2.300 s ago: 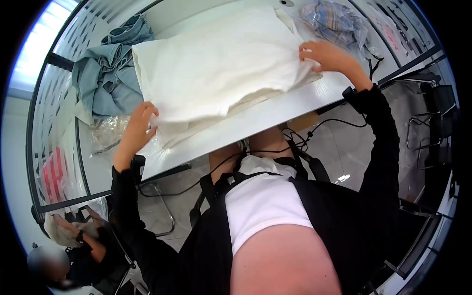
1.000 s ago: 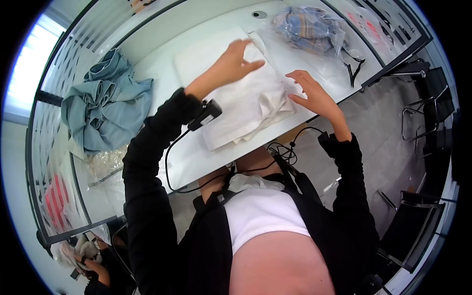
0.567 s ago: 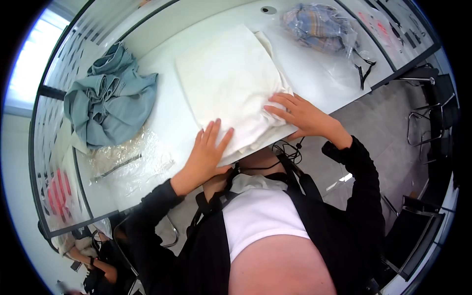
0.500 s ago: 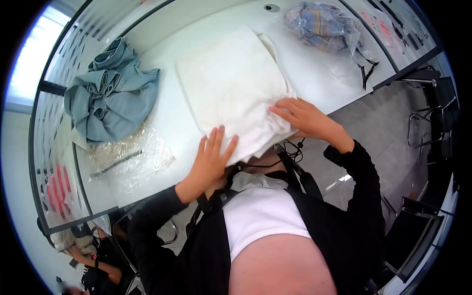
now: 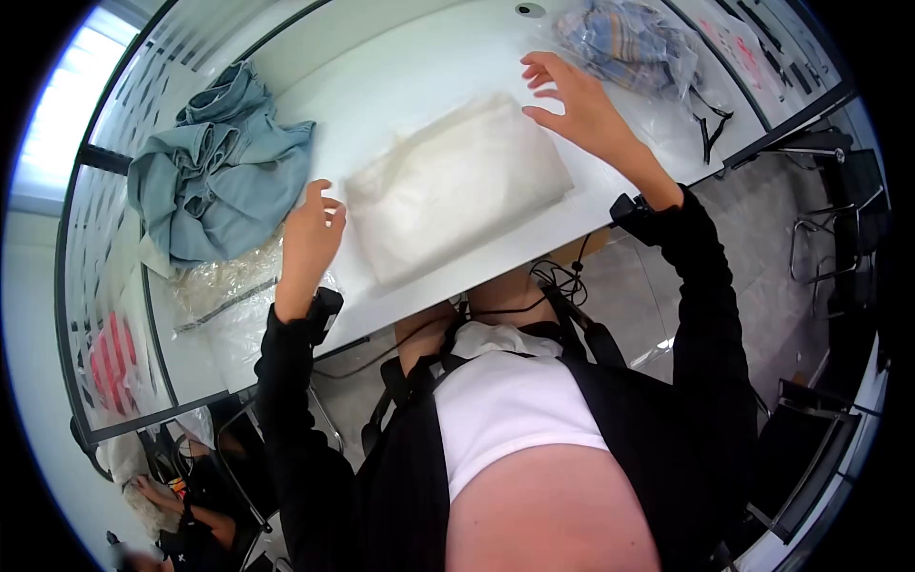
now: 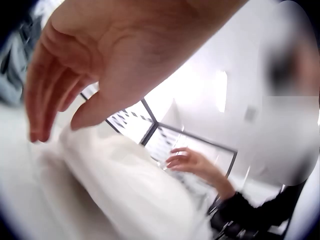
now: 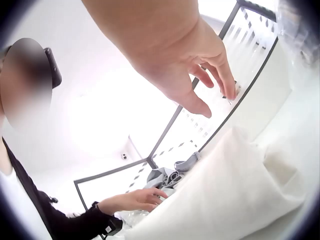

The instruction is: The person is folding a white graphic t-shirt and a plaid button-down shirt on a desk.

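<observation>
A folded white piece of cloth (image 5: 457,186), looking like a garment, lies as a compact rectangle near the front edge of the white table (image 5: 324,315). Just off its left edge is my left hand (image 5: 313,238), fingers loosely bent and nothing between them. In the left wrist view, the left thumb and fingertips (image 6: 75,120) stand apart, close over the white cloth (image 6: 130,185). Above the cloth's far right corner hovers my right hand (image 5: 583,110), fingers spread and holding nothing. The right wrist view shows a gap between the right hand (image 7: 200,70) and the raised cloth fold (image 7: 225,185).
Crumpled light-blue denim (image 5: 219,181) lies at the left, with clear plastic wrapping (image 5: 229,291) in front of it. A plaid item in a clear bag (image 5: 629,48) is at the back right. Low partitions (image 5: 105,157) border the table. Another person (image 5: 195,520) sits lower left.
The spread white cloth was folded narrower, then its near part was folded over, leaving a shorter rectangle. Both hands have since let go; the left moved leftward and up, the right up toward the back.
</observation>
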`<state>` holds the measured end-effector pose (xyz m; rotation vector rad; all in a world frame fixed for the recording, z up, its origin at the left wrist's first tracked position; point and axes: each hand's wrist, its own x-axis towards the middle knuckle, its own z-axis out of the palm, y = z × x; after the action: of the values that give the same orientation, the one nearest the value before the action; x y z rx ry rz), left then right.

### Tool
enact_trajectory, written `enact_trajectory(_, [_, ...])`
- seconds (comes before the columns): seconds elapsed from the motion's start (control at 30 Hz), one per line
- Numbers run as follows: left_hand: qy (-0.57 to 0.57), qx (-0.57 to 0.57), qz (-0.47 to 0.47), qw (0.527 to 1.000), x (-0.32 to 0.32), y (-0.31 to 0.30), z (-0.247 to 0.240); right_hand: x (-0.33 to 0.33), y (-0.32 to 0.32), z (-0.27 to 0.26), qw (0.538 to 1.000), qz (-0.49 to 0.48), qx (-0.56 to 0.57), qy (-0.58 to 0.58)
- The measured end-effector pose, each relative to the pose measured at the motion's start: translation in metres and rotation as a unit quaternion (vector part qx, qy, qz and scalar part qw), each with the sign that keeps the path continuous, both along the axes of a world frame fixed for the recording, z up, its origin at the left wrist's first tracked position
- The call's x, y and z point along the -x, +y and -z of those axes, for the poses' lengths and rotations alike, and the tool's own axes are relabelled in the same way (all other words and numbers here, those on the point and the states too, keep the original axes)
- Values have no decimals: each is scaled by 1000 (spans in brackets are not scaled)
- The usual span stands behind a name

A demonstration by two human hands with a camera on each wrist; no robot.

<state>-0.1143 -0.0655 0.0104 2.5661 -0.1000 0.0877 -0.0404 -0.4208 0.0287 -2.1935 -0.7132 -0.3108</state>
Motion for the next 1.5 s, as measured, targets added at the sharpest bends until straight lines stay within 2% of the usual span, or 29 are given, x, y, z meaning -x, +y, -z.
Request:
enact_trajectory(0.03, [-61,-68,27,995,2,0,0,-6,2,5,997,12,22,-70])
enact_trajectory(0.07, [-121,-135,53,982,6,-5,-2,-3,3,6,995,25,73,-70])
enact_trajectory(0.1, [-179,-202,79,960,10,-9,-3,1,4,9,995,22,80,-59])
enact_trajectory(0.13, [-101,-148,94,979,13,-10,-2,5,4,13,995,19,85,-48])
enact_trajectory(0.2, [-108,-165,173,965,19,-22,-12,11,4,22,991,40,127,-27])
enact_trajectory(0.3, [-109,-166,278,940,24,-41,-19,21,3,29,968,136,157,141])
enact_trajectory(0.33, [-109,-163,311,930,24,-47,-19,21,1,33,968,126,129,175])
enact_trajectory(0.4, [-102,-172,324,925,17,-57,-11,20,-4,38,962,107,72,241])
enact_trajectory(0.5, [-53,-175,323,929,4,-68,6,20,-3,32,942,81,109,308])
enact_trajectory(0.57, [-7,-191,316,929,-2,-75,16,16,-3,36,939,61,96,323])
enact_trajectory(0.7, [7,-238,305,922,0,-87,21,21,7,31,938,31,50,341])
enact_trajectory(0.8, [22,-269,297,916,5,-95,18,22,17,25,921,-57,-48,382])
enact_trajectory(0.9, [36,-239,284,928,12,-104,13,30,38,17,894,-115,-44,431])
enact_trajectory(0.93, [-13,-306,269,913,16,-106,15,35,46,11,905,-154,-19,396])
enact_trajectory(1.0, [9,-78,267,960,13,-99,15,42,52,7,898,-205,-96,377])
enact_trajectory(1.03, [19,37,261,964,12,-94,15,43,55,7,891,-231,-134,366])
enact_trajectory(1.07, [-53,35,226,972,16,-90,10,37,52,10,877,-242,-160,382])
enact_trajectory(1.1, [-11,-16,202,979,13,-82,1,32,49,8,864,-249,-167,404])
enact_trajectory(1.17, [27,21,215,976,16,-64,-33,27,48,11,859,-276,-161,399])
enact_trajectory(1.2, [89,15,216,972,16,-52,-51,26,51,12,866,-287,-160,376])
enact_trajectory(1.27, [126,150,213,957,20,-17,-80,24,53,10,859,-274,-142,408])
enact_trajectory(1.3, [155,147,110,971,33,-6,-113,23,53,10,855,-267,-134,424])
enact_trajectory(1.33, [49,229,58,970,37,32,-124,24,55,12,858,-248,-118,434])
enact_trajectory(1.4, [-191,343,-13,920,47,107,-144,21,54,22,861,-259,-72,432])
enact_trajectory(1.43, [-327,398,-16,857,47,139,-164,22,54,28,860,-264,-52,433])
enact_trajectory(1.5, [-538,505,44,674,40,188,-212,22,54,35,847,-270,-37,455])
